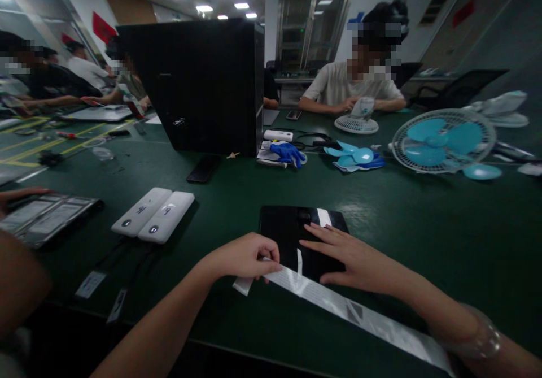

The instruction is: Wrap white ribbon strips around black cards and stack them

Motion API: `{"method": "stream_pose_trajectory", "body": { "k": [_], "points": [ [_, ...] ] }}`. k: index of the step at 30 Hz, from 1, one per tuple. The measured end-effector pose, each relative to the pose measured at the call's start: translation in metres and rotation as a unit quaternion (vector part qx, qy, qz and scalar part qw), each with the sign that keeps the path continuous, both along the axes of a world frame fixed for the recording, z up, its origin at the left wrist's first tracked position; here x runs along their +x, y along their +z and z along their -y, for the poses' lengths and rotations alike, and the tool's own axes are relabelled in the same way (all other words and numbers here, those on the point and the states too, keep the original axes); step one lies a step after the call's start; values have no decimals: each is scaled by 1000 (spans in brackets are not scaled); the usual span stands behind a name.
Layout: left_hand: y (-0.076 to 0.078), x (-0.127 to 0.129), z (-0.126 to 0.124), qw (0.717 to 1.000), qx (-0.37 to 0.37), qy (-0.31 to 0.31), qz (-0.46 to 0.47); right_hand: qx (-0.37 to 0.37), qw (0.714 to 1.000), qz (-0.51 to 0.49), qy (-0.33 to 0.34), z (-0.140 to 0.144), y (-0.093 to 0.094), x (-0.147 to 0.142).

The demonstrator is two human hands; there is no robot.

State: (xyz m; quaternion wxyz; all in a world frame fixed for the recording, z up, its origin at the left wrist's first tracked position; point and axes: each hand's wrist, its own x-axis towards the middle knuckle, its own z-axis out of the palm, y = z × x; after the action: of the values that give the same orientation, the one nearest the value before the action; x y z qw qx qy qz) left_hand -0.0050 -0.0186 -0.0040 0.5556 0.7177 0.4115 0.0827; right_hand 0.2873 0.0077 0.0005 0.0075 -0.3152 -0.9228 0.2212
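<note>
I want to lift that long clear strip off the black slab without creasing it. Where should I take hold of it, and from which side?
Probably at its free near-left end, where the left hand already pinches the strip. That corner sticks out past the black slab, so fingers can get under it from the left. The right hand lies flat on the slab, holding it down.

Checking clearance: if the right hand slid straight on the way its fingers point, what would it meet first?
The right hand lies flat on the glossy black tablet, pointing left-forward; past its edge, probably the two white rounded power banks, though depth is unclear.
</note>
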Motion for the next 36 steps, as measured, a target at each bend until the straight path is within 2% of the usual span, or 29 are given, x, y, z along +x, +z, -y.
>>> {"method": "stream_pose_trajectory", "body": {
  "k": [3,6,10,12,16,18,21,24,30,36],
  "points": [
    [0,1,-1,1000,-2,19,-2,-18,999,-23,-18,-3,6,5],
    [1,1,-3,999,19,35,-1,-47,995,-64,-65,-7,16,22],
    [2,-1,-4,996,40,69,-44,30,982,-141,-126,-10,28,46],
    [1,0,-4,995,32,81,-53,67,976,-163,-131,-7,32,49],
    [-4,3,-3,994,11,101,-25,52,992,-98,-62,8,28,28],
    [-7,6,-3,993,5,114,1,39,997,-63,-7,15,20,11],
    [-11,9,-3,992,10,121,26,62,996,-41,46,21,7,-5],
    [-10,9,-3,992,40,120,-15,99,994,-22,46,19,-1,-6],
    [-3,6,-3,968,177,128,-125,192,981,3,39,12,-7,1],
    [-3,11,-2,954,213,108,-183,244,967,36,58,15,-4,-4]
  ]
}}
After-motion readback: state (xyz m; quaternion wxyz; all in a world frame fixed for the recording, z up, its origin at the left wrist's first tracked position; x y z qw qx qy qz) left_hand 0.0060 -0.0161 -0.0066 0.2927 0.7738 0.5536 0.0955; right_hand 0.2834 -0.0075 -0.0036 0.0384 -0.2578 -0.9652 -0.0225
